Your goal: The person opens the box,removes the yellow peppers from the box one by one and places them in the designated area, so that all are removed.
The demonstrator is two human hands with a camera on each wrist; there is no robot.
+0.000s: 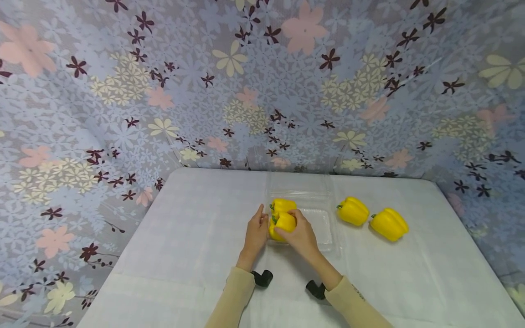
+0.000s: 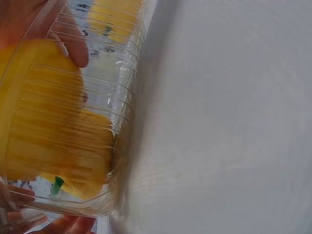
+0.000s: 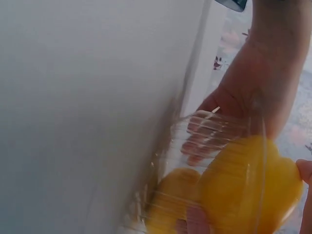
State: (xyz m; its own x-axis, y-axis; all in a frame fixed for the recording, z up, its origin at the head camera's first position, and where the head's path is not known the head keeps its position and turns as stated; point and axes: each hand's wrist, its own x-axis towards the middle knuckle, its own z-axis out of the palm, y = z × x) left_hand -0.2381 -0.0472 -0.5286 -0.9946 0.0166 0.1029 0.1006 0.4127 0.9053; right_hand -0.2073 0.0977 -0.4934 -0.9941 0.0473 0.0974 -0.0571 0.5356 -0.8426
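Note:
A clear plastic clamshell box lies on the table with its lid folded back. My right hand grips a yellow bell pepper at the box's left front, thumb on the near side and fingers on the far side. Behind it, a second yellow bell pepper sits in the box's left part. My left hand is at the box's left side, its fingers fairly straight against the wall. Through the ribbed plastic, the gripped pepper shows in the right wrist view, with the left hand beyond it.
Two more yellow bell peppers, one nearer the box and one farther right, lie on the white-covered table. A flowered cloth hangs behind the table. Black devices are at both wrists.

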